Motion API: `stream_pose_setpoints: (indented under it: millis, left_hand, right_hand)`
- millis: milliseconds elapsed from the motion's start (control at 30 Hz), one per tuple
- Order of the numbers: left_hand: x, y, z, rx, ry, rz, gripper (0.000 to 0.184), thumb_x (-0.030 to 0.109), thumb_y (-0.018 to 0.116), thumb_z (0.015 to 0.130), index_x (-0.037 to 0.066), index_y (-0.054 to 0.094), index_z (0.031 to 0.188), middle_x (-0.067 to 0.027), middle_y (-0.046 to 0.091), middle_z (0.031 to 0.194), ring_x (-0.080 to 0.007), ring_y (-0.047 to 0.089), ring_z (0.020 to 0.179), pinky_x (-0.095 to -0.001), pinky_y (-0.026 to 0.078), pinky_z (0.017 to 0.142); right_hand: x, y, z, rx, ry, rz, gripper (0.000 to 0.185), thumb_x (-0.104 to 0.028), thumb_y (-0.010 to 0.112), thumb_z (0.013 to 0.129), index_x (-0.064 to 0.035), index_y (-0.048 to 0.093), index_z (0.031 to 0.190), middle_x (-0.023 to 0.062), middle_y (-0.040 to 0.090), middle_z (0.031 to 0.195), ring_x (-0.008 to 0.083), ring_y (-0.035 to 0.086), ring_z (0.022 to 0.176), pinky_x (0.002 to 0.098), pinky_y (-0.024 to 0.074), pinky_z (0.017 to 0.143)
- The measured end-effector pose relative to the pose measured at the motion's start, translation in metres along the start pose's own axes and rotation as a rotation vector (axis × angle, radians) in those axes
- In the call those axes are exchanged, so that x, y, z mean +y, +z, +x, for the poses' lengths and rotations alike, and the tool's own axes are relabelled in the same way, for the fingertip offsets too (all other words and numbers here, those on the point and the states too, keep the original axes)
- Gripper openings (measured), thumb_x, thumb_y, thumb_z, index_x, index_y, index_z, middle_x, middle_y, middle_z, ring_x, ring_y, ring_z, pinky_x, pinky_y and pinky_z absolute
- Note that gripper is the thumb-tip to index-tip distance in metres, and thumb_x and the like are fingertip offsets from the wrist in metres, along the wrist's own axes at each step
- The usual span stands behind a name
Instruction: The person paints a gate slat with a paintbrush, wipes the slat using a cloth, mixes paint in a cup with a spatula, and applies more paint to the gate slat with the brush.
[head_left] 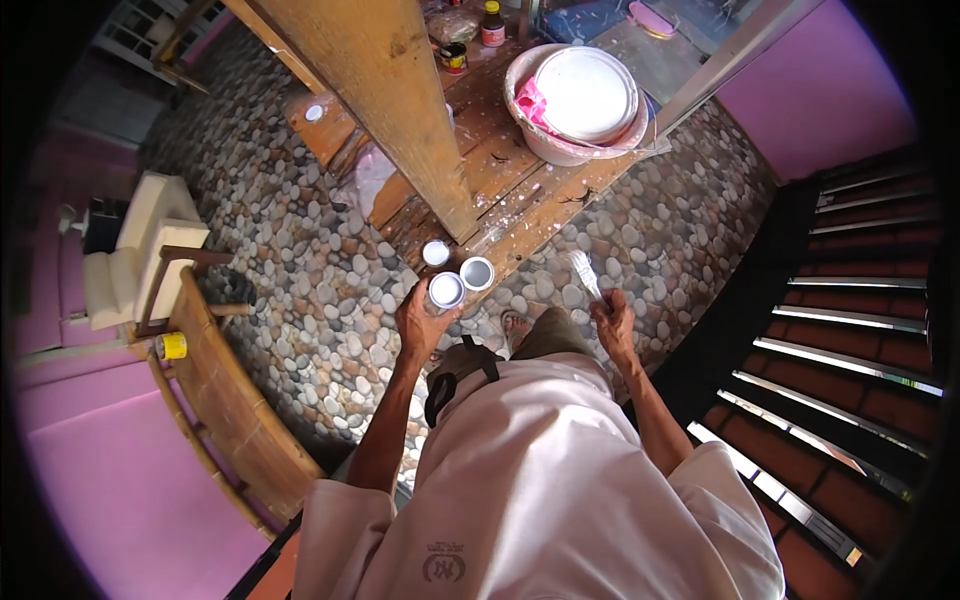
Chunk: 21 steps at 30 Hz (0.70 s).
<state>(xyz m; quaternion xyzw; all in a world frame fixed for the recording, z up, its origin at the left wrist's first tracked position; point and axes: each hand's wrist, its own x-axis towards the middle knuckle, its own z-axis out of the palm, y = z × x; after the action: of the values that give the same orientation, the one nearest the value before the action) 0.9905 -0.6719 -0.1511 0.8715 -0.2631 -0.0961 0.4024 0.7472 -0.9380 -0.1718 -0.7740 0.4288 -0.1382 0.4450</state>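
Note:
My left hand (422, 322) is wrapped round a small paint can (446, 291) with white paint in it, at the near corner of the wooden platform. Right beside this can stands an open can with a greyish inside (477, 273). A small round white-topped container (436, 252) sits just behind them. In my right hand (613, 322) is a paintbrush (585, 275), gripped by its handle. Its white-coated bristles point away from me, over the pebbled floor.
A wooden post (390, 110) rises from the platform (515, 205). A pink basin (572, 155) with a white bucket lid (590, 92) stands behind. Bottles and a yellow tin (453, 57) lie farther back. A bamboo bench (225, 380) is at left, dark slatted railing (830, 320) at right.

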Motion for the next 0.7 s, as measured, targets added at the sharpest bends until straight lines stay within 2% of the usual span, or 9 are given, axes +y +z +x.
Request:
stream_pose_setpoints:
  millis: [67,100,167,300,400,533,600,700]
  left_hand:
    - [0.003,-0.001,0.001,-0.013,-0.029,0.033,0.068,0.027,0.088,0.064,0.004,0.059,0.122,-0.0160,0.068,0.108,-0.0318,0.066,0.099,-0.0392,0.051,0.085]
    - [0.003,-0.002,0.001,-0.014,-0.032,0.036,0.068,0.027,0.088,0.064,0.004,0.059,0.122,-0.0160,0.068,0.108,-0.0318,0.066,0.099,-0.0392,0.051,0.085]
    - [0.002,-0.003,0.002,-0.006,0.028,0.020,0.068,0.026,0.087,0.065,0.004,0.059,0.123,-0.0166,0.068,0.108,-0.0322,0.066,0.099,-0.0393,0.051,0.085]
    - [0.006,-0.003,0.002,-0.033,-0.024,0.038,0.069,0.025,0.087,0.065,0.003,0.058,0.124,-0.0167,0.067,0.111,-0.0320,0.065,0.102,-0.0396,0.051,0.087]
    - [0.011,-0.004,0.005,0.005,0.045,0.110,0.065,0.026,0.087,0.065,0.004,0.059,0.120,-0.0144,0.069,0.105,-0.0290,0.067,0.098,-0.0397,0.051,0.085]
    - [0.017,-0.009,0.011,-0.038,0.077,0.178,0.065,0.024,0.087,0.062,0.005,0.060,0.119,-0.0149,0.067,0.109,-0.0327,0.065,0.099,-0.0409,0.051,0.086]
    - [0.021,-0.013,0.013,-0.108,0.087,0.269,0.070,0.023,0.085,0.063,0.008,0.057,0.125,-0.0157,0.064,0.115,-0.0337,0.062,0.105,-0.0426,0.048,0.089]
    - [0.031,-0.017,0.019,-0.155,0.093,0.334,0.068,0.023,0.085,0.063,0.010,0.057,0.124,-0.0149,0.065,0.112,-0.0345,0.061,0.102,-0.0437,0.048,0.088]
  right_hand:
    - [0.011,0.004,0.005,0.003,-0.017,0.047,0.023,-0.014,0.065,0.082,-0.0007,0.054,0.097,0.0098,0.061,0.074,0.0181,0.058,0.067,0.0340,0.0479,0.064]
    - [0.009,0.003,0.005,0.000,-0.014,0.048,0.023,-0.014,0.065,0.082,-0.0007,0.054,0.097,0.0098,0.061,0.074,0.0181,0.058,0.067,0.0340,0.0479,0.064]
    - [0.007,-0.001,0.007,-0.019,0.009,-0.001,0.023,-0.017,0.065,0.080,-0.0042,0.057,0.097,0.0160,0.066,0.078,0.0312,0.065,0.072,0.0409,0.0497,0.067]
    - [0.016,-0.002,0.011,-0.014,-0.048,-0.025,0.024,-0.018,0.065,0.080,-0.0043,0.056,0.098,0.0159,0.065,0.076,0.0313,0.065,0.071,0.0408,0.0498,0.066]
    - [0.026,-0.002,0.012,-0.040,0.017,0.108,0.025,-0.019,0.064,0.081,-0.0041,0.054,0.098,0.0162,0.065,0.075,0.0322,0.065,0.071,0.0409,0.0498,0.066]
    - [0.036,-0.002,0.008,-0.051,0.018,0.037,0.024,-0.018,0.063,0.082,-0.0038,0.054,0.099,0.0163,0.064,0.074,0.0313,0.065,0.069,0.0403,0.0502,0.066]
    - [0.038,-0.001,0.006,-0.046,0.010,0.051,0.024,-0.019,0.063,0.082,-0.0037,0.054,0.098,0.0163,0.064,0.074,0.0307,0.065,0.069,0.0401,0.0503,0.066]
    - [0.040,-0.003,0.001,-0.028,0.044,0.078,0.023,-0.019,0.062,0.082,-0.0030,0.055,0.097,0.0162,0.064,0.074,0.0300,0.065,0.068,0.0402,0.0503,0.066]
